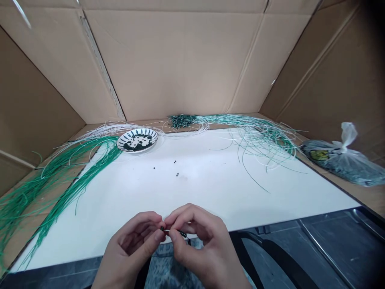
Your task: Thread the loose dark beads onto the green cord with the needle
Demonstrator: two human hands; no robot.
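Above the front edge of the white board, my left hand pinches a small dark green bead between thumb and index finger. Close beside it, my right hand is closed in a pinch on a thin strand with dark beads along it. A short pale length of the strand spans the gap between my two pinches. Fingers hide most of the strand. Farther back, a few loose dark beads lie on the board, and a white plate with blue stripes holds many more.
Green cords spread over the left side of the white board. A bundle of beaded strands with long tails lies along the back. At right sits a knotted clear plastic bag. Cardboard walls enclose the back and sides.
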